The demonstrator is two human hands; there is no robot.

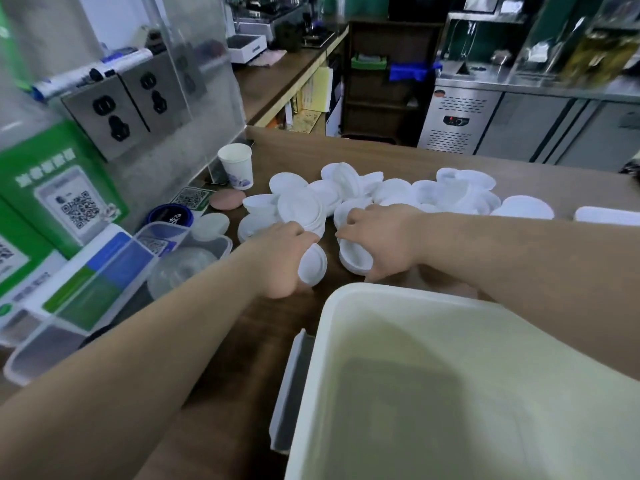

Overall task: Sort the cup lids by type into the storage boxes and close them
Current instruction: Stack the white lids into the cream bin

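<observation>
– On the counter [433,161], what do you log?

– From my remote station I see a pile of lids [346,192], white and round, spread across the far half, some face up, some tipped on their rims.

– Hands?

– My left hand [277,258] is curled round a single lid [312,264]. It stands on edge, with its flat face turned toward the right hand. My right hand [377,237] is clamped over a stack of lids [353,259] at the near edge of the pile. The stack leans toward the left hand, and I cannot tell which face is up.

– Boxes?

– A white box [346,306] sits open just in front of both hands, and I cannot tell its long axis. A clear box [221,242] lies open to the left with see-through lids inside. Its long axis runs from near left toward the pile.

– Anything else?

– A paper cup [237,164] stands upright beyond the pile, to the left.
</observation>
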